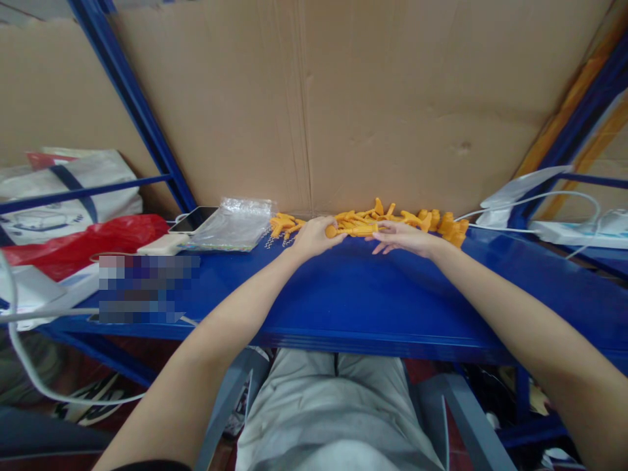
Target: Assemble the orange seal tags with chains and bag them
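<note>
Several small orange plastic figures point(426, 220) lie in a row along the back of a blue shelf point(353, 301), against a cardboard wall. My left hand point(314, 237) grips the round end of one orange figure point(356, 229). My right hand point(402, 237) touches the other end of that same figure, fingers spread over it. A few more orange pieces with small metal chains point(283, 226) lie just left of my left hand.
A clear plastic bag point(234, 224), a phone point(193, 219) and a white power bank point(164, 244) lie at the left. A red bag point(83, 243) sits further left. A white power strip point(574, 230) with cables lies at the right. Blue frame posts point(132, 104) rise at both sides.
</note>
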The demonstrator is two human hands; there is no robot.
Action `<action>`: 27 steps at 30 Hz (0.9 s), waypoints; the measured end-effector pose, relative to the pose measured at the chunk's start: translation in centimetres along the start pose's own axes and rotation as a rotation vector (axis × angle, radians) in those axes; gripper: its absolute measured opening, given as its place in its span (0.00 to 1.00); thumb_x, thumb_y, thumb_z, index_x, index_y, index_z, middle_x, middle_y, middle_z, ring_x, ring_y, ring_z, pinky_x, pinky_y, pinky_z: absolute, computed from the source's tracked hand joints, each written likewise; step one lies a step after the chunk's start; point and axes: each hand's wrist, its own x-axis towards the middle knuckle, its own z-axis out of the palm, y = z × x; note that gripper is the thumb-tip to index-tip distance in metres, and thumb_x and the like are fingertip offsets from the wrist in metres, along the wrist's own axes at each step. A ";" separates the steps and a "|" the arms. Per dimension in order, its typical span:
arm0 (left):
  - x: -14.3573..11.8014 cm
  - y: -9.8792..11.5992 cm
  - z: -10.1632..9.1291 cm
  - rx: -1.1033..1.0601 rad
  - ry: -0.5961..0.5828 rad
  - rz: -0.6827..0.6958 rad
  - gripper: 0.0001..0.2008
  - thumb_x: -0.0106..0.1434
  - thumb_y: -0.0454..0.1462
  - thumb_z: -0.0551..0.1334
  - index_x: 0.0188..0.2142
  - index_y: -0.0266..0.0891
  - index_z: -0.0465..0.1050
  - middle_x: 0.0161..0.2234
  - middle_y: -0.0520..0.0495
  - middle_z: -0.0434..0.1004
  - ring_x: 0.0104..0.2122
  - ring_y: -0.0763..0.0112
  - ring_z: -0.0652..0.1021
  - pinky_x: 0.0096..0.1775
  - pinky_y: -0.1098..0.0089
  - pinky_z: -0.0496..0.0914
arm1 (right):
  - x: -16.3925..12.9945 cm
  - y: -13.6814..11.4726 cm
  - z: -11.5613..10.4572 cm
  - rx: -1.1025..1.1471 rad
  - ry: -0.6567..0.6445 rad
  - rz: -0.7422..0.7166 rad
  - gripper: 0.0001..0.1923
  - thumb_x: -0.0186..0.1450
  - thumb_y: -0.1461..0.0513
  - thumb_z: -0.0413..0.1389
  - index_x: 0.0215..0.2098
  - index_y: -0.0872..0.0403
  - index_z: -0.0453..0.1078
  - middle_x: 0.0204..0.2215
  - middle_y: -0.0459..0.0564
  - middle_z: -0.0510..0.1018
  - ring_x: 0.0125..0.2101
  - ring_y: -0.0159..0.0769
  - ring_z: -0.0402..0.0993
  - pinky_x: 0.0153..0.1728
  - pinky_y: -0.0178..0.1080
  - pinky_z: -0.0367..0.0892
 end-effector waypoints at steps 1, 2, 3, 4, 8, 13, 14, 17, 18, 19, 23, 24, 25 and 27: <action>0.0 0.0 0.0 0.003 -0.001 -0.001 0.12 0.61 0.45 0.65 0.35 0.38 0.74 0.34 0.45 0.80 0.33 0.65 0.78 0.37 0.68 0.69 | 0.0 0.0 0.0 -0.003 0.007 -0.025 0.21 0.63 0.56 0.64 0.52 0.51 0.69 0.49 0.55 0.81 0.33 0.34 0.82 0.30 0.33 0.75; 0.0 0.0 0.0 0.006 -0.001 -0.001 0.12 0.61 0.45 0.65 0.35 0.38 0.74 0.34 0.45 0.80 0.33 0.65 0.78 0.37 0.68 0.69 | 0.0 0.0 0.0 -0.006 0.013 -0.039 0.22 0.62 0.58 0.65 0.52 0.52 0.69 0.49 0.54 0.81 0.33 0.33 0.82 0.31 0.33 0.75; 0.0 0.0 0.0 0.009 0.000 0.000 0.12 0.61 0.45 0.65 0.35 0.38 0.74 0.34 0.44 0.80 0.33 0.65 0.78 0.37 0.68 0.69 | 0.0 0.0 0.0 -0.008 0.018 -0.045 0.21 0.61 0.59 0.65 0.52 0.52 0.70 0.49 0.54 0.81 0.33 0.33 0.82 0.31 0.33 0.75; 0.0 0.0 0.0 0.011 0.002 0.002 0.12 0.61 0.45 0.65 0.35 0.38 0.74 0.34 0.44 0.80 0.33 0.65 0.78 0.37 0.68 0.69 | 0.0 0.0 0.1 -0.010 0.023 -0.048 0.19 0.62 0.59 0.65 0.50 0.52 0.71 0.48 0.54 0.81 0.33 0.33 0.82 0.32 0.34 0.75; -0.1 -0.2 0.2 0.013 0.014 0.015 0.12 0.61 0.46 0.65 0.34 0.39 0.74 0.34 0.45 0.80 0.33 0.66 0.78 0.36 0.69 0.69 | 0.2 0.1 0.3 -0.018 0.035 -0.065 0.14 0.63 0.58 0.63 0.46 0.53 0.74 0.45 0.54 0.82 0.33 0.33 0.81 0.35 0.36 0.76; 0.0 -0.2 0.3 -0.005 0.015 0.011 0.12 0.61 0.45 0.65 0.36 0.39 0.74 0.34 0.45 0.80 0.33 0.66 0.78 0.37 0.68 0.69 | 0.3 0.3 0.3 -0.017 0.040 -0.070 0.12 0.64 0.57 0.63 0.43 0.54 0.75 0.44 0.56 0.83 0.32 0.33 0.81 0.34 0.35 0.76; 0.0 -0.2 0.2 -0.006 0.009 0.006 0.12 0.61 0.45 0.65 0.36 0.38 0.74 0.34 0.44 0.80 0.34 0.65 0.78 0.38 0.68 0.70 | 0.3 0.3 0.3 -0.014 0.041 -0.067 0.11 0.64 0.57 0.62 0.42 0.55 0.75 0.44 0.56 0.83 0.32 0.33 0.81 0.33 0.35 0.76; -0.1 0.0 0.1 -0.013 -0.015 -0.013 0.12 0.62 0.46 0.65 0.37 0.38 0.74 0.34 0.44 0.80 0.34 0.64 0.79 0.38 0.67 0.70 | 0.4 0.4 0.2 -0.003 0.063 -0.079 0.11 0.63 0.58 0.63 0.43 0.54 0.74 0.43 0.55 0.83 0.31 0.33 0.81 0.32 0.34 0.76; -0.1 0.1 0.0 -0.021 -0.023 -0.020 0.13 0.62 0.46 0.65 0.39 0.39 0.74 0.34 0.45 0.80 0.35 0.64 0.79 0.38 0.67 0.70 | 0.5 0.6 0.2 -0.004 0.086 -0.093 0.13 0.63 0.58 0.63 0.44 0.54 0.74 0.43 0.55 0.83 0.31 0.33 0.81 0.32 0.35 0.76; -0.2 0.1 -0.1 -0.030 -0.030 -0.029 0.14 0.62 0.46 0.64 0.42 0.39 0.74 0.34 0.46 0.80 0.35 0.64 0.79 0.38 0.68 0.70 | 0.6 0.7 0.1 -0.009 0.118 -0.108 0.15 0.63 0.57 0.64 0.46 0.54 0.74 0.43 0.55 0.83 0.30 0.33 0.81 0.33 0.36 0.77; -0.2 -0.6 -0.2 -0.021 -0.023 -0.126 0.22 0.64 0.44 0.63 0.57 0.43 0.67 0.33 0.50 0.78 0.35 0.65 0.79 0.38 0.68 0.71 | 1.6 1.3 -0.7 -0.074 0.300 -0.223 0.28 0.59 0.54 0.66 0.55 0.53 0.70 0.46 0.56 0.80 0.29 0.36 0.80 0.36 0.42 0.78; -0.1 -1.0 -0.2 -0.004 -0.009 -0.163 0.23 0.64 0.43 0.62 0.58 0.44 0.65 0.33 0.50 0.78 0.36 0.64 0.79 0.39 0.67 0.71 | 1.8 1.4 -0.9 -0.103 0.342 -0.261 0.30 0.59 0.53 0.66 0.57 0.53 0.68 0.48 0.56 0.79 0.30 0.37 0.81 0.37 0.43 0.78; -0.1 -1.5 -0.1 0.015 0.007 -0.196 0.24 0.64 0.42 0.62 0.59 0.44 0.64 0.34 0.49 0.79 0.37 0.63 0.80 0.40 0.67 0.71 | 2.1 1.4 -1.2 -0.141 0.387 -0.299 0.32 0.59 0.52 0.65 0.59 0.52 0.67 0.50 0.56 0.78 0.31 0.38 0.81 0.37 0.44 0.77; -0.1 -2.7 0.0 0.068 0.028 -0.250 0.24 0.64 0.40 0.61 0.59 0.45 0.64 0.38 0.47 0.79 0.41 0.61 0.80 0.44 0.63 0.72 | 2.5 1.2 -1.6 -0.268 0.490 -0.352 0.32 0.61 0.51 0.63 0.61 0.51 0.66 0.50 0.56 0.78 0.34 0.41 0.81 0.38 0.45 0.76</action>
